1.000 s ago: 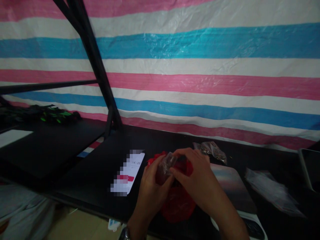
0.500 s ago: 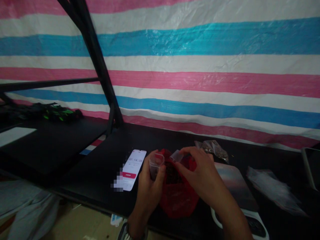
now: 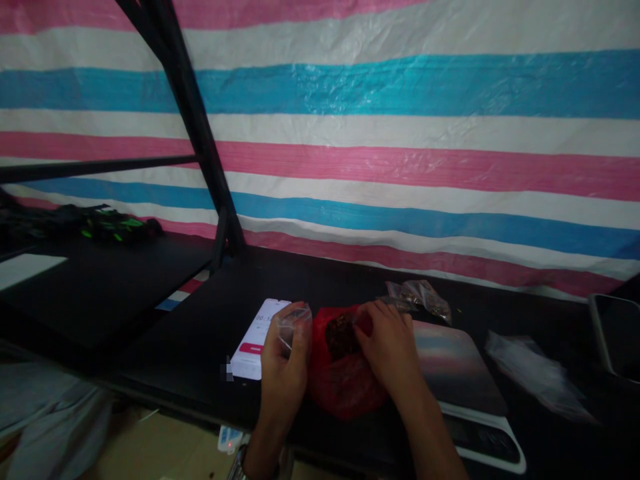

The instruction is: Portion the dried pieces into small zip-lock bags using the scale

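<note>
My left hand (image 3: 283, 366) is closed round a small clear plastic bag (image 3: 292, 324), held upright just left of a red plastic bag (image 3: 342, 387). The red bag lies open on the black table (image 3: 200, 333) and holds a dark clump of contents (image 3: 340, 333). My right hand (image 3: 389, 347) rests on the red bag's right edge with its fingertips curled into the opening; what they grip is hidden.
A phone (image 3: 257, 338) with a lit timer screen lies left of my left hand. A flat scale (image 3: 457, 373) sits to the right, with a small filled clear bag (image 3: 417, 297) behind it and empty clear bags (image 3: 537, 377) farther right. A black frame post (image 3: 200, 153) rises at left.
My right hand let go of the clear bag's mouth and dropped into the red bag. The left hand moved slightly left and lower with the clear bag.
</note>
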Demonstrator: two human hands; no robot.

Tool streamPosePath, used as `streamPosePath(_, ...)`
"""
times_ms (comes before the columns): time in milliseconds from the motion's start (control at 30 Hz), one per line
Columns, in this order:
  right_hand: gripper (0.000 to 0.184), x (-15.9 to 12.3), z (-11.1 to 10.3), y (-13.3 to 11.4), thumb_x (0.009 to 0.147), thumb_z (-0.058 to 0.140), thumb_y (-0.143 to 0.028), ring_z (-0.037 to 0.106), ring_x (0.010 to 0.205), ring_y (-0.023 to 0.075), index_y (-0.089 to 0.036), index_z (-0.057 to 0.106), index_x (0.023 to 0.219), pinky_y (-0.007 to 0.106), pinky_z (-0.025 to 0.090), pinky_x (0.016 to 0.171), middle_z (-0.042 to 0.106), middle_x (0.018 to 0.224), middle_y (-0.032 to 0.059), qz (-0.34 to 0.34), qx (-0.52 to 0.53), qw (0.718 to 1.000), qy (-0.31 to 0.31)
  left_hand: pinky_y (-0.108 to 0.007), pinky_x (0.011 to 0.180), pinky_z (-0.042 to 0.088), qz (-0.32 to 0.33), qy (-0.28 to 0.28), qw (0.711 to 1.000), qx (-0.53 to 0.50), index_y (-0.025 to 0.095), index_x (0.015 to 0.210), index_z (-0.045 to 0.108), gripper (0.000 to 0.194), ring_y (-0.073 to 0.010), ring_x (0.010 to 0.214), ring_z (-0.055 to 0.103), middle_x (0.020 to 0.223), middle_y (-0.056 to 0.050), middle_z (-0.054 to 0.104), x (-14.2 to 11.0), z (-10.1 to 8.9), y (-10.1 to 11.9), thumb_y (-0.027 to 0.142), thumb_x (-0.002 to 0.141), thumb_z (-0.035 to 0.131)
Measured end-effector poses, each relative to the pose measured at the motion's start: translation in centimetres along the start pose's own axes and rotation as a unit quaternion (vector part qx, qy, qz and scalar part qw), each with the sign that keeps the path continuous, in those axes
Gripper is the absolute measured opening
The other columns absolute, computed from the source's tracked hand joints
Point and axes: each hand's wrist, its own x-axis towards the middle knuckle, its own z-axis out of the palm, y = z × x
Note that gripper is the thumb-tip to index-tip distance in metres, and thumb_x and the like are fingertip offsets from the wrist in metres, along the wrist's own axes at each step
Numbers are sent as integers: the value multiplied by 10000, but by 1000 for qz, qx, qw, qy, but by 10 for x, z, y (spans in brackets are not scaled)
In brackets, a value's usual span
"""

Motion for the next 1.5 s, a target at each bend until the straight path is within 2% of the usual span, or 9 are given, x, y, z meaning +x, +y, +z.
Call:
streamPosePath(167, 121, -1, -10, 9, 947, 721, -170, 651, 1203, 294, -251, 763, 1027, 421, 349, 974, 786, 1161, 53, -11, 48, 999, 1, -316, 828, 572, 40, -18, 999, 5, 220, 1153, 735, 498, -217, 928, 732, 1048, -76, 778, -3, -4, 2, 635, 879, 759)
streamPosePath(400, 247, -29, -53, 19, 780, 730, -86, 660, 1083, 251, -277, 787, 926, 404, 350, 1002, 789, 1044, 4, -38, 103, 983, -146, -333, 840, 578, 75, -81, 991, 75, 210, 1222, 677, 357, -218, 947, 732, 1067, -66, 770, -11, -5, -5, 452, 960, 693)
streamPosePath(500, 266, -36, -57, 16, 738, 724, -89, 653, 1072, 251, -262, 768, 934, 396, 368, 1001, 783, 1060, 12, -18, 106, 978, -176, -342, 895, 566, 70, -60, 993, 76, 219, 1229, 666, 366, -222, 1008, 726, 1118, -68, 767, -13, -3, -4, 487, 979, 665)
streamPosePath(667, 112, -35, -55, 9, 843, 677, -147, 679, 1058, 282, -236, 728, 889, 411, 388, 948, 797, 1039, 56, 11, 27, 986, -164, -359, 915, 539, 7, 21, 996, 84, 229, 1161, 679, 445, -236, 1012, 703, 1078, -68, 760, -18, 4, 3, 631, 1018, 549)
streamPosePath(833, 96, -26, -49, 3, 947, 653, -191, 710, 1124, 309, -206, 724, 1012, 413, 396, 939, 806, 1138, 106, 60, -49, 986, -148, -313, 831, 553, -136, -36, 990, 10, 218, 1071, 735, 538, -214, 923, 702, 990, -54, 765, -25, 16, 7, 726, 916, 652)
streamPosePath(967, 152, -18, -43, 5, 948, 686, -177, 736, 1132, 304, -212, 750, 1080, 391, 405, 926, 818, 1156, 92, 105, -37, 985, -135, -230, 567, 471, -285, -16, 947, -147, 192, 891, 719, 505, -132, 617, 590, 695, 18, 651, -23, 24, 9, 691, 826, 766)
streamPosePath(1033, 123, -17, -42, 9, 942, 712, -188, 750, 1091, 291, -227, 771, 1042, 367, 415, 876, 829, 1115, 73, 108, -12, 986, -130, -207, 479, 394, -325, -10, 920, -221, 183, 856, 703, 458, -99, 502, 485, 602, 49, 573, -20, 25, 12, 637, 836, 764)
streamPosePath(1300, 41, -20, -36, 4, 950, 738, -259, 761, 956, 251, -236, 773, 953, 314, 397, 724, 839, 990, 50, 115, 45, 984, -128, -207, 439, 376, -314, 6, 898, -309, 143, 916, 743, 402, -94, 419, 431, 545, 34, 526, -16, 24, 27, 457, 1014, 512)
streamPosePath(1500, 114, -21, -31, -9, 1010, 679, -286, 764, 1034, 278, -218, 756, 1059, 340, 413, 788, 839, 1057, 81, 108, 2, 988, -111, -207, 451, 385, -331, 22, 883, -332, 122, 911, 754, 478, -92, 415, 448, 547, 22, 517, -15, 25, 37, 432, 1066, 425)
